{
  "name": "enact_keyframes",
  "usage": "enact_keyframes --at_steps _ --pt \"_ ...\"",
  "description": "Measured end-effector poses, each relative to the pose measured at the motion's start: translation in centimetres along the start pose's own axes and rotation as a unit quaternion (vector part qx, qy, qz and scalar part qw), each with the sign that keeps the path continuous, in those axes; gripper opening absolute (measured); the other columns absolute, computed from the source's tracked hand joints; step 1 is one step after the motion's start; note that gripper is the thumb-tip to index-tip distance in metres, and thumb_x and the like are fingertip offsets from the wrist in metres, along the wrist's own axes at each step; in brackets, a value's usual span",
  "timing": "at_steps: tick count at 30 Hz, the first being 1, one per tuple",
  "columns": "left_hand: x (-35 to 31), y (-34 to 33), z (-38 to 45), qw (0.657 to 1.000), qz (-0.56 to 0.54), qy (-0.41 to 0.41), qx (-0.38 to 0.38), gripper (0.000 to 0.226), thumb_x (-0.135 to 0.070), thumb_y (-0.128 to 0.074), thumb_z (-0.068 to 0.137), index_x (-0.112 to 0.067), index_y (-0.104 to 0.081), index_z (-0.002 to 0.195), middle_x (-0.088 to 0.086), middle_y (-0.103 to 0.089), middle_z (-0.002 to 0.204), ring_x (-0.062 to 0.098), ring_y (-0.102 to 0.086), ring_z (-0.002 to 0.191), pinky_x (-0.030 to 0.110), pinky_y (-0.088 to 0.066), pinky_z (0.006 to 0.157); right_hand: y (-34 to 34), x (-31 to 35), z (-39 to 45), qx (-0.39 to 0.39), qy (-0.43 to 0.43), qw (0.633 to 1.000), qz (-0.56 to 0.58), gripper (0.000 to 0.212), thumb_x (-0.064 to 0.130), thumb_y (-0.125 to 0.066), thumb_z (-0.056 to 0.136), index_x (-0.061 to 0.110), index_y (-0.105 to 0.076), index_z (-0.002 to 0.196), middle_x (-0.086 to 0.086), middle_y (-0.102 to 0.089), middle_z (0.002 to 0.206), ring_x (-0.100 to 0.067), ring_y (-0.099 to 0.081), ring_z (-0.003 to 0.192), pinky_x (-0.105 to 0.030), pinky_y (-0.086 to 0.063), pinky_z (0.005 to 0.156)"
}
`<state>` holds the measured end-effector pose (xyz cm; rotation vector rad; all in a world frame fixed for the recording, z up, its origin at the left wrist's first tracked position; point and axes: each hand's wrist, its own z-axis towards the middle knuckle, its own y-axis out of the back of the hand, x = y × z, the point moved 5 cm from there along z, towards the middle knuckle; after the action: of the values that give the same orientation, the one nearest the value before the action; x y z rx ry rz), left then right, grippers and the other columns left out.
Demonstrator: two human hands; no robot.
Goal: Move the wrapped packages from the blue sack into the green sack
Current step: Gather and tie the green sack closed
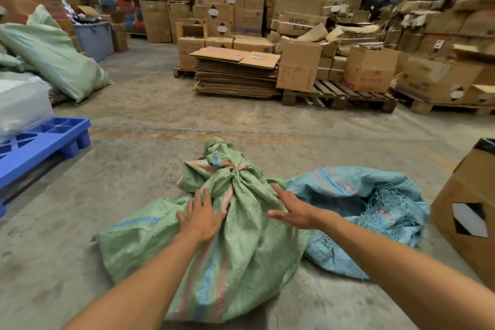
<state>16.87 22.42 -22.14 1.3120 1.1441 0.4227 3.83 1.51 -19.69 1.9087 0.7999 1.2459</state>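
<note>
Resting flat with straight fingers, the left hand (pixel 202 215) pressed the tied green sack (pixel 235 244) lying on the near concrete floor (pixel 139 147), the right hand (pixel 293 209) hovered open over its right shoulder, and the slack blue sack (pixel 361 209) touched it just right, bare floor beyond.

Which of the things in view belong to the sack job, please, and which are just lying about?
Job in hand:
green sack, tied shut
blue sack, open
left hand and right hand, flat on the green sack

Lying about:
blue pallet
flattened cardboard stack
cardboard box
wooden pallet
</note>
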Motion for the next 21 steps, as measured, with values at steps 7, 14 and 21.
enact_keyframes --at_steps 7,14,21 --pt "-9.0 1.7 -1.5 0.986 -0.026 -0.157 -0.045 0.065 -0.037 -0.055 0.095 -0.028 -0.027 0.153 0.005 -0.014 0.161 0.030 -0.017 0.148 0.052 -0.025 0.116 5.7 -1.6 -5.3 0.039 -0.001 0.997 -0.061 0.083 0.054 -0.053 0.094 0.034 -0.001 0.155 -0.005 -0.031 0.157 -0.022 -0.037 0.141 -0.036 -0.033 0.113" --pt "-22.2 -6.7 -1.9 0.935 0.002 -0.316 0.162 0.044 -0.029 -0.061 0.093 -0.019 -0.054 0.136 0.006 -0.070 0.108 0.020 -0.064 0.100 0.026 -0.047 0.087 3.8 -15.3 -8.0 0.045 -0.102 0.972 -0.205 0.076 0.045 -0.065 0.089 0.021 -0.027 0.150 -0.008 -0.042 0.151 -0.029 -0.044 0.134 -0.041 -0.038 0.108" --pt "-26.2 -20.7 1.7 0.918 0.217 -0.272 0.187 0.090 -0.029 -0.062 0.090 -0.021 -0.003 0.158 0.011 -0.009 0.163 0.028 -0.014 0.149 0.045 -0.027 0.117 -1.9 -27.4 -7.2 0.029 -0.177 0.947 -0.265 0.097 0.035 -0.069 0.086 0.025 -0.001 0.156 -0.008 -0.027 0.157 -0.034 -0.021 0.146 -0.061 -0.015 0.113"
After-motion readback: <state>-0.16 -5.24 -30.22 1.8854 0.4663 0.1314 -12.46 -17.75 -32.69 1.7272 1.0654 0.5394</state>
